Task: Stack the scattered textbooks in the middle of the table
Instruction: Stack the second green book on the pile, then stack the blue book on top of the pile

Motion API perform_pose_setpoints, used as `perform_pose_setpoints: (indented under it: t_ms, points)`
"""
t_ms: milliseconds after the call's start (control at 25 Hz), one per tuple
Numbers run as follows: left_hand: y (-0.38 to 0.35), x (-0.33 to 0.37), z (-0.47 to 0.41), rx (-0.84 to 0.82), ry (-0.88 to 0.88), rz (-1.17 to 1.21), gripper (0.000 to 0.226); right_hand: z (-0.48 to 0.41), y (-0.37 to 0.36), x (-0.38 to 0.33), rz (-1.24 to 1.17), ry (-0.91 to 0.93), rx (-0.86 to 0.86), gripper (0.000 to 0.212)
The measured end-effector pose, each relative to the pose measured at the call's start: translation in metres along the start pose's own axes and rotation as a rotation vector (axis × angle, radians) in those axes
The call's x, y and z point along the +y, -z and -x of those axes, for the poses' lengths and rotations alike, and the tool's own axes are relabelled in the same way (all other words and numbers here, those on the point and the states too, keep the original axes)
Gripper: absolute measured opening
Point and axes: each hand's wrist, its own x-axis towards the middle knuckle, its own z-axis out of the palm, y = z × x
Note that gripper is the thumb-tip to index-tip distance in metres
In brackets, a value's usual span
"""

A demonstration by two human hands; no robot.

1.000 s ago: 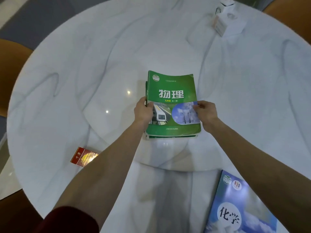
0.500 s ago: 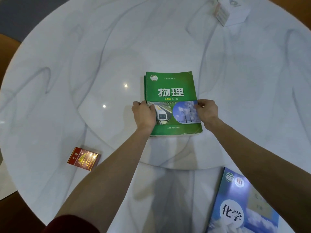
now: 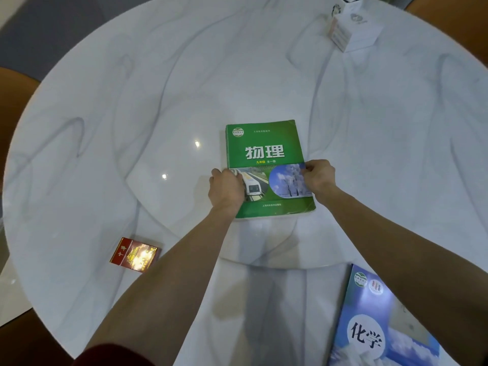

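Note:
A green physics textbook [image 3: 265,151] lies flat in the middle of the round white marble table [image 3: 105,128], on top of another green book whose edge shows along its left side. My left hand [image 3: 225,190] rests on the book's left edge with fingers curled over the cover. At the right edge, my right hand [image 3: 318,177] pinches the cover. A blue chemistry textbook [image 3: 380,326] lies at the table's near right edge, partly under my right forearm.
A red cigarette pack [image 3: 135,254] lies near left on the table. A white box [image 3: 352,31] stands at the far right. Orange chair backs show past the table's left and far-right rims.
The green book was held tilted above the one beneath; it has come down flat onto it. Both hands have stayed at its side edges.

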Motion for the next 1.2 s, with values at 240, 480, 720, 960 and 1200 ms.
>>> perform_pose_setpoints:
  t_ms: [240,480,720,960,1200]
  points:
    - [0.018,-0.004,0.011,0.015,-0.167,-0.190,0.037,0.011,0.021,0.005,0.164,0.032,-0.042,0.034]
    - [0.027,0.014,0.053,0.037,-0.393,-0.399,0.031,0.052,0.051,0.019,0.542,0.271,-0.027,0.029]
    - [0.011,0.039,0.116,-0.017,-0.602,-0.444,0.032,0.104,0.082,0.056,0.675,0.427,0.037,0.034]
    - [-0.033,0.048,0.187,-0.114,-0.710,-0.405,0.034,0.166,0.110,0.118,0.663,0.387,0.065,0.035]
    - [-0.074,0.038,0.239,-0.191,-0.768,-0.440,0.031,0.220,0.130,0.192,0.584,0.291,0.107,0.029]
